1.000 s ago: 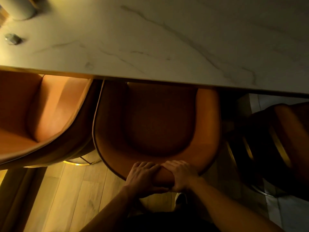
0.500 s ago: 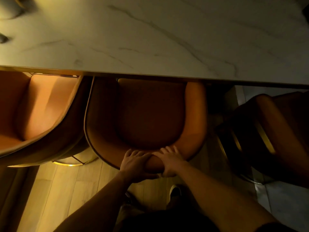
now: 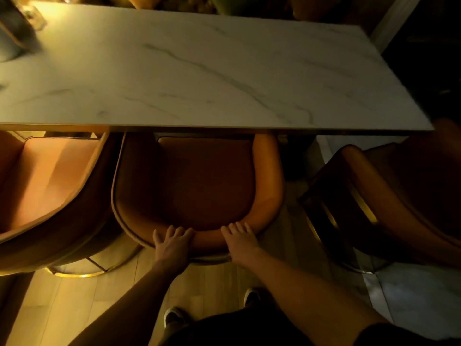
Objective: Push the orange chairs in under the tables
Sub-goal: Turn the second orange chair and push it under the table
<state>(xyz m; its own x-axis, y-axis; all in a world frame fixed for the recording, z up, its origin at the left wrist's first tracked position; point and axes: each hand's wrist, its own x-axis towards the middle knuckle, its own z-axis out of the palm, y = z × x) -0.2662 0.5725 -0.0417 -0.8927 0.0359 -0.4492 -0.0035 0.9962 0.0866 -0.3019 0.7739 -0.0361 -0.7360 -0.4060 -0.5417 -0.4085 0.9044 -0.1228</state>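
Orange leather covers three chairs at the near edge of one white marble tabletop (image 3: pixel 199 71). The middle chair (image 3: pixel 199 181) has the front of its seat under the near edge of the tabletop, and its curved backrest is toward the person. The left chair (image 3: pixel 50 181) stands just beside it, turned at an angle, with its front also under the near edge. The right chair (image 3: pixel 399 196) stands apart, by the near right corner of the tabletop, and it is dark, so its details are not clear.

Two hands rest on the top of the backrest of the middle chair. The left hand (image 3: pixel 172 245) lies flat with the fingers (image 3: pixel 174 232) spread and extended over the rim, not clenched. The right hand (image 3: pixel 240 242) lies in the same way, with fingers (image 3: pixel 237 227) stretched forward on the rim, and it is a little apart from the left hand. Neither hand closes around the backrest; both only press on it with the palm.

Below the arms two shoes (image 3: pixel 174 318) are visible on the wooden floor (image 3: pixel 74 308). At the far left corner of the tabletop there is one pale object (image 3: pixel 12 38), blurred and cut by the frame.
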